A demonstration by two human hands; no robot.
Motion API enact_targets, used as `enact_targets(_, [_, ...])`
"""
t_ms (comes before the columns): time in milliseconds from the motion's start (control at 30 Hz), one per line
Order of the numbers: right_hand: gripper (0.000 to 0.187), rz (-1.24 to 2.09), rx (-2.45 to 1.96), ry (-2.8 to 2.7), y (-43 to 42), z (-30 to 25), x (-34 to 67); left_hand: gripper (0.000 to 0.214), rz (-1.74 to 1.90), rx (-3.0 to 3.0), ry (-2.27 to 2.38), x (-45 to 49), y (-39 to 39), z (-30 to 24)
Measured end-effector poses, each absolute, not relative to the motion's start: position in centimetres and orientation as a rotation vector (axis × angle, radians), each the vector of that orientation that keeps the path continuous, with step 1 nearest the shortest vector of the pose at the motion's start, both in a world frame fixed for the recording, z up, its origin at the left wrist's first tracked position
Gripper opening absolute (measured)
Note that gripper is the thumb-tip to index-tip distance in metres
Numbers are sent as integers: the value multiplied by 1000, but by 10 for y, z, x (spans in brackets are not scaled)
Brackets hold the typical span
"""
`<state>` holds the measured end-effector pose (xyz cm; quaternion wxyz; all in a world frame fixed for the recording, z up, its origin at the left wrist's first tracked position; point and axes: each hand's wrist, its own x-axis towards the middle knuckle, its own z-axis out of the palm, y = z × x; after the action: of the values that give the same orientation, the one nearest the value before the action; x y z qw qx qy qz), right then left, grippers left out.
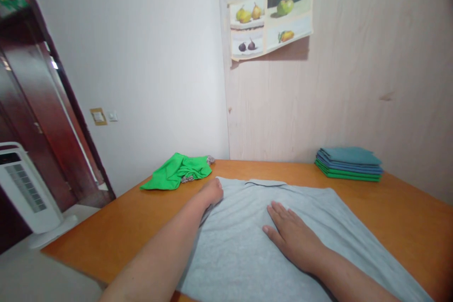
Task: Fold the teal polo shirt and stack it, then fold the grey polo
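Observation:
A light grey shirt [240, 245] lies spread over the table in front of me, with a dark line along the neckline at its far edge. Soft wrinkles run across the cloth, and its near end goes out of view at the bottom. At the far left corner my left hand [213, 192] is closed on the shirt's edge, the fingertips partly hidden. My right hand [292, 236] rests palm down on the middle of the shirt, fingers stretched out and thumb apart.
A crumpled green garment [180, 170] with patterned trim lies at the back left of the orange-brown table [116, 231]. Folded blue and green cloths [348, 163] are stacked at the back right. A white fan or heater [26, 193] stands left of the table; walls rise behind.

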<state>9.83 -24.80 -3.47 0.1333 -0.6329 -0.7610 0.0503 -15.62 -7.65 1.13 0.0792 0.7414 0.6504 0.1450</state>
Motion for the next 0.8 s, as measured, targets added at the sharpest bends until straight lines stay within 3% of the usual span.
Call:
enact_targets(433, [85,179,-1848,-2194,-250,-30,97,16,566,2436,2018,-151,-98,6])
enact_targets(800, [81,169,-1894,-2214,-250,-28,95,19,683,2470,1494,-154,-109,-13])
